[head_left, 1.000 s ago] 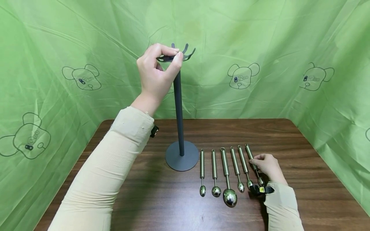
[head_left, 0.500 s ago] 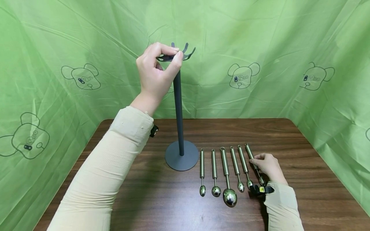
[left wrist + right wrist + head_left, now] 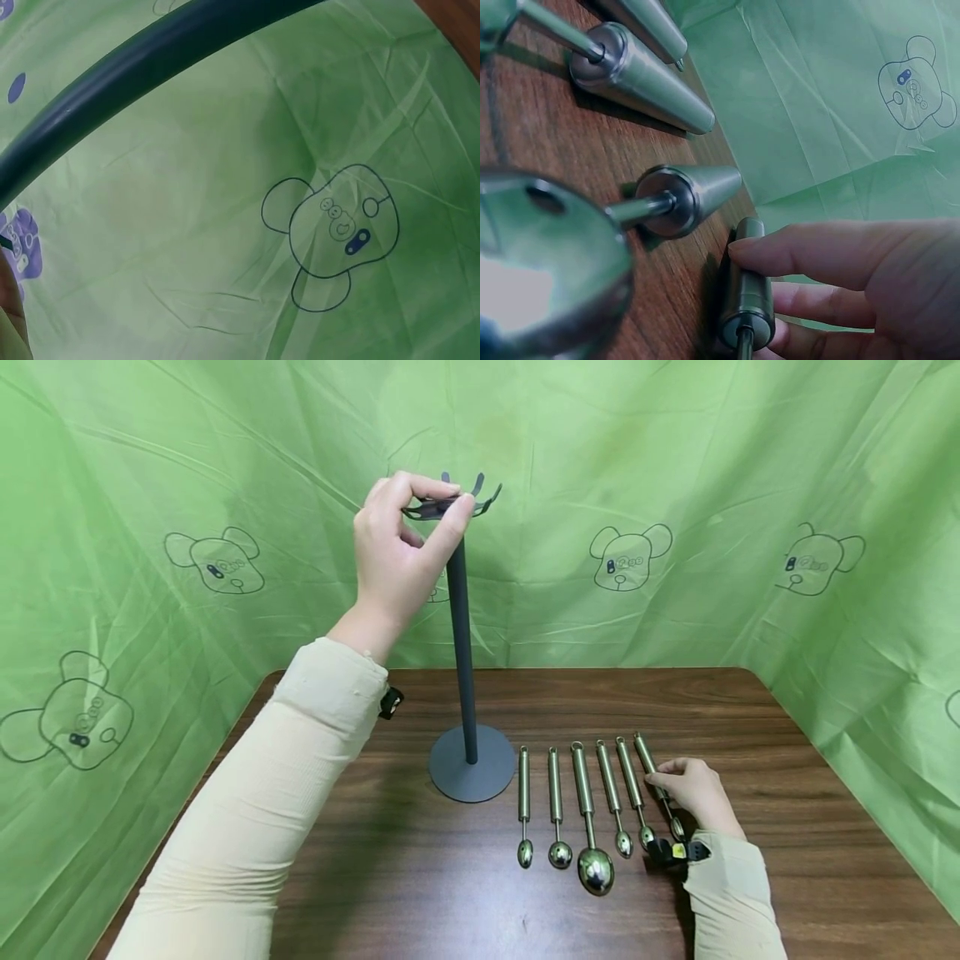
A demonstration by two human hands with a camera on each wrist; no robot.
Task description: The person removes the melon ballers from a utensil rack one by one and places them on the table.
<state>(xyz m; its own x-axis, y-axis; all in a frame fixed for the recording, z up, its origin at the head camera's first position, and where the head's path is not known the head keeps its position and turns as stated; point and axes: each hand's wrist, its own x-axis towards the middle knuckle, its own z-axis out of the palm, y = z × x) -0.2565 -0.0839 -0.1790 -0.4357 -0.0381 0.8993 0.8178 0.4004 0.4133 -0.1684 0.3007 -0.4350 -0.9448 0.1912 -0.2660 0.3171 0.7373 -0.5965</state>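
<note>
A dark grey utensil stand [image 3: 461,635] rises from a round base on the table. My left hand [image 3: 393,552] is up at its top, thumb and index finger pinching the hooked ring there. In the left wrist view the stand's pole [image 3: 150,64] crosses the upper left, and only a sliver of the hand shows. My right hand [image 3: 696,793] pinches the handle of the rightmost small metal spoon [image 3: 652,764], which lies at the end of a row. The right wrist view shows thumb and fingers around that spoon handle [image 3: 748,300].
To the left of that spoon lie several more steel spoons, bowls toward me, among them a large one [image 3: 596,870]. The stand's base [image 3: 450,777] is just left of the row. Green cloth [image 3: 540,452] surrounds the brown table [image 3: 390,877].
My left hand, forearm and the stand's hooked top have shifted slightly left. The right hand keeps its hold on the rightmost spoon, nearly still.
</note>
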